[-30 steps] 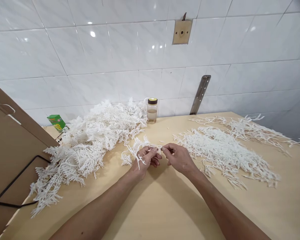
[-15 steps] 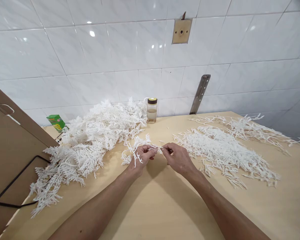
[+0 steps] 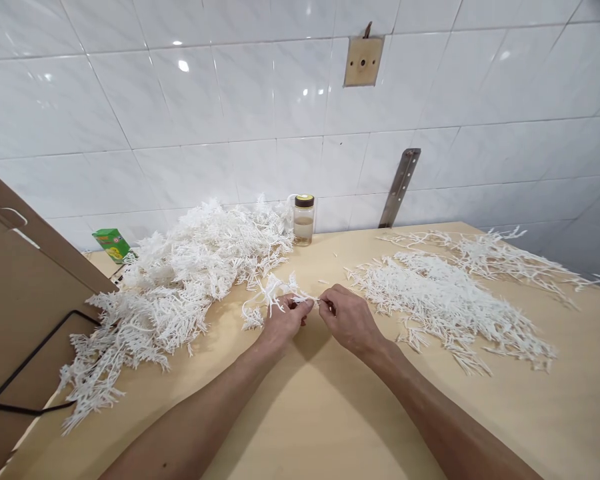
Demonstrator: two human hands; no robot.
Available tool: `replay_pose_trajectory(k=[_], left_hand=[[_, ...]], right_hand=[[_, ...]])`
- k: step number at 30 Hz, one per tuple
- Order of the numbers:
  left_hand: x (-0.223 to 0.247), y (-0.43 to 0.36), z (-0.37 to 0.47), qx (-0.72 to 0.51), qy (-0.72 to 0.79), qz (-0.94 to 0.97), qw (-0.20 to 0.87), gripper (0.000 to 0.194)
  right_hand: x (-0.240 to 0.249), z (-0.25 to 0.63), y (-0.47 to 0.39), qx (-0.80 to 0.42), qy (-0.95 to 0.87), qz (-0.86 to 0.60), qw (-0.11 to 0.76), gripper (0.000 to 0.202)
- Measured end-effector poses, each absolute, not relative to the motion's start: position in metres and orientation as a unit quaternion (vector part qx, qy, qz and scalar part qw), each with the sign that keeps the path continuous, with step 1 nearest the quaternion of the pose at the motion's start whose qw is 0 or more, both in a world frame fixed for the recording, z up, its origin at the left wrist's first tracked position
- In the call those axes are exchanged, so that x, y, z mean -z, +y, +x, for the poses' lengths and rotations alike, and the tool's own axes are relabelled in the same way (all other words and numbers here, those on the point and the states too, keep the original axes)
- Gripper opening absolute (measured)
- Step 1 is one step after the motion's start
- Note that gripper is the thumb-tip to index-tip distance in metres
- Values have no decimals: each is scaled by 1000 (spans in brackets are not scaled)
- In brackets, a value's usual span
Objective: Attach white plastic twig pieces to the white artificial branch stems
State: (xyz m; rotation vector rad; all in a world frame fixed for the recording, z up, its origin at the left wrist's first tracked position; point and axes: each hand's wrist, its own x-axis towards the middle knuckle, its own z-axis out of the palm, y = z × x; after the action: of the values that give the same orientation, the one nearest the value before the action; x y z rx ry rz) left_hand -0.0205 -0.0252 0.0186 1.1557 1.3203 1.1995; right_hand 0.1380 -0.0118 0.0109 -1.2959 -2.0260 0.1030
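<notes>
A white branched sprig (image 3: 273,291) is pinched in my left hand (image 3: 286,320), its twigs spreading out to the left over the thumb and fingers. My right hand (image 3: 347,317) is closed at the sprig's thin right end, fingertips pinched on it just right of my left fingertips. A big heap of white feathery sprigs (image 3: 180,280) lies on the left. To the right of my hands is a flatter pile of small white pieces (image 3: 445,307), with bare white stems (image 3: 510,257) behind it.
On the wooden table (image 3: 310,427), a dark-lidded jar (image 3: 303,223) stands near the tiled wall. A green box (image 3: 114,245) sits behind the heap. Cardboard (image 3: 35,300) with a black frame (image 3: 15,373) is at the left edge. A metal bracket (image 3: 401,187) leans at the wall.
My right hand has shifted slightly left and turned, its fingers more curled. The sprig in my left hand has turned a little, its twigs now higher over the fingers.
</notes>
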Motion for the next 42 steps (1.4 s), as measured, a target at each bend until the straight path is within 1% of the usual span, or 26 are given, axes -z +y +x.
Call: replay_pose_trajectory(k=[3, 6, 7, 9, 12, 14, 16, 18, 20, 23, 26, 29, 35, 37, 42], left_hand=[[-14, -26, -20, -505, 527, 439, 523, 30], [-11, -26, -21, -503, 493, 428, 566, 36], [-10, -25, -21, -503, 485, 425, 576, 37], [-9, -24, -21, -511, 466, 418, 589, 39], [-8, -23, -20, -531, 430, 412, 603, 46], [-9, -23, -18, -537, 426, 410, 602, 49], [-10, -24, -17, -530, 429, 411, 605, 50], [-11, -26, -16, -522, 421, 412, 618, 51], [-13, -26, -16, -516, 403, 402, 640, 47], [-16, -25, -19, -511, 371, 369, 682, 32], [-22, -24, -22, -500, 347, 325, 724, 29], [-25, -22, -24, -495, 365, 301, 729, 29], [-22, -20, -25, -489, 371, 317, 723, 9], [-21, -20, -25, -491, 367, 329, 718, 8], [-19, -19, -24, -495, 359, 352, 709, 16]], right_hand=[[-7, 155, -1, 29, -742, -586, 324, 22], [-8, 174, 7, 30, -684, -656, 318, 12], [-9, 178, 8, 17, -668, -667, 329, 13], [-12, 178, 5, -63, -651, -666, 360, 18], [-16, 164, -3, -305, -655, -589, 363, 28], [-17, 152, -9, -433, -648, -518, 354, 34], [-17, 142, -13, -490, -631, -478, 365, 37], [-16, 138, -14, -519, -609, -461, 383, 39], [-16, 137, -14, -543, -587, -448, 401, 39], [-16, 139, -12, -552, -564, -443, 425, 39], [-16, 141, -12, -528, -563, -462, 436, 37], [-17, 142, -11, -515, -566, -469, 440, 35], [-23, 147, -12, -555, -558, -443, 429, 37], [-24, 148, -13, -570, -553, -438, 421, 38], [-25, 148, -13, -595, -534, -435, 415, 41]])
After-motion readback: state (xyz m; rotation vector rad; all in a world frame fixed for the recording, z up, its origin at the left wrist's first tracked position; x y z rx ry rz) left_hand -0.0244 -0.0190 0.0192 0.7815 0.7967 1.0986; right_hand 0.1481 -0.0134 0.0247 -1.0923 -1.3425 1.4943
